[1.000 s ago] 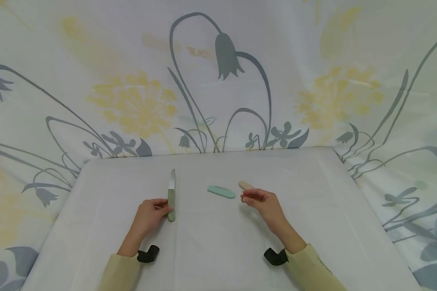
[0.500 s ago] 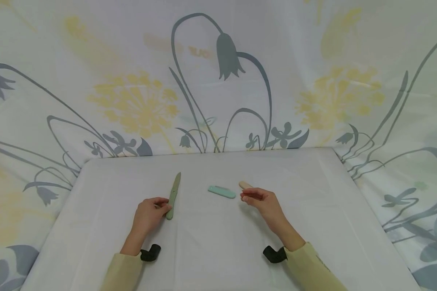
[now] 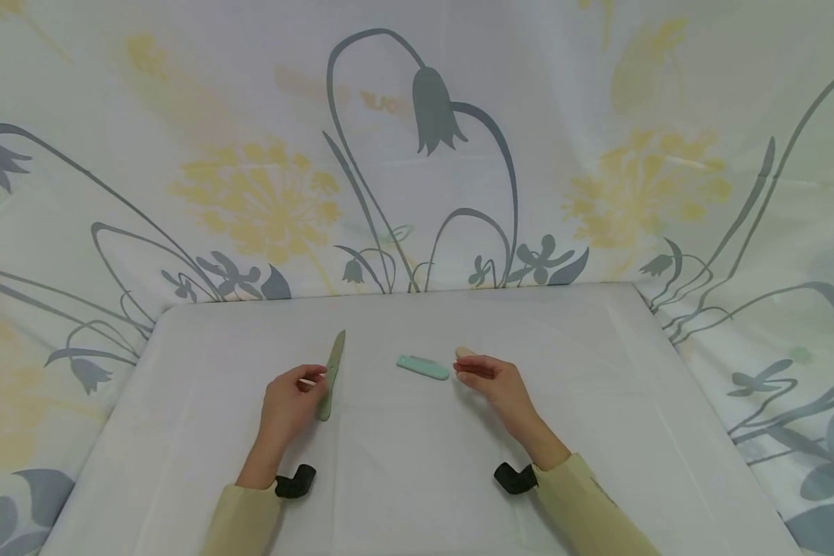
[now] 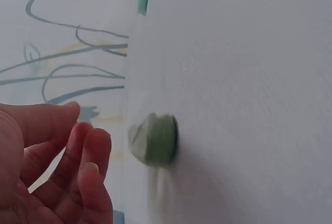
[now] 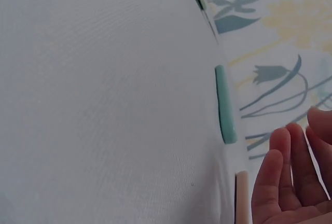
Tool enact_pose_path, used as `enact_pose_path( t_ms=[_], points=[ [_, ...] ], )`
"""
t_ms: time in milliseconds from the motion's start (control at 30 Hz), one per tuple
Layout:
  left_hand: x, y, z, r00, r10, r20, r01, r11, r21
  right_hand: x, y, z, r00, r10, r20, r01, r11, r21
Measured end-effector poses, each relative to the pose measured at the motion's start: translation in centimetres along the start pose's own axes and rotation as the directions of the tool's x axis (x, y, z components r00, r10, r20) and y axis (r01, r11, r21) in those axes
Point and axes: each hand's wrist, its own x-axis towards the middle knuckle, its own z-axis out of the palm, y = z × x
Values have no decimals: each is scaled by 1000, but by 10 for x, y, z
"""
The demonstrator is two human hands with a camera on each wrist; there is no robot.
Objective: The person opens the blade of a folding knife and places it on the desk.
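Observation:
A green folding knife (image 3: 334, 361) with its blade swung out lies on the white table, its tip pointing away from me. Beside its handle my left hand (image 3: 293, 401) hovers; in the left wrist view its bent fingers stand apart from the handle end (image 4: 158, 141) and hold nothing. A teal folded knife (image 3: 424, 367) lies in the middle. My right hand (image 3: 493, 390), loosely curled around nothing, hangs over a beige piece (image 5: 242, 198) that looks like another folded knife; the hand hides most of it in the head view.
The white-covered table (image 3: 403, 479) meets a flower-printed cloth (image 3: 417, 193) at its back edge, and the same cloth hangs at both sides. A black wrist mount (image 3: 296, 481) sticks inward from the left sleeve, and another wrist mount (image 3: 516, 478) from the right.
The green knife has turned so its tip leans right, and my left hand has let go of it and shifted up a little. My right hand has moved slightly left.

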Motion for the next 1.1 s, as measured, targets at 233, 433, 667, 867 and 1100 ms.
enact_pose_path(
  t_ms=[233,433,667,867,1100],
  points=[
    [5,27,28,996,74,53,-71,996,-60,9,4,10,998,35,-55,-41,992,-120],
    [14,42,59,986,78,147,-67,995,-77,14,8,20,988,26,-152,-59,974,-221],
    [21,57,77,978,37,203,-26,998,-60,18,12,26,988,-19,-152,-35,937,-347],
    [24,61,88,980,17,198,-13,1000,-22,18,12,30,987,-54,-152,-12,914,-405],
    [24,63,95,983,27,180,-27,1000,-4,21,14,31,986,-115,-124,45,886,-462]
  ],
)
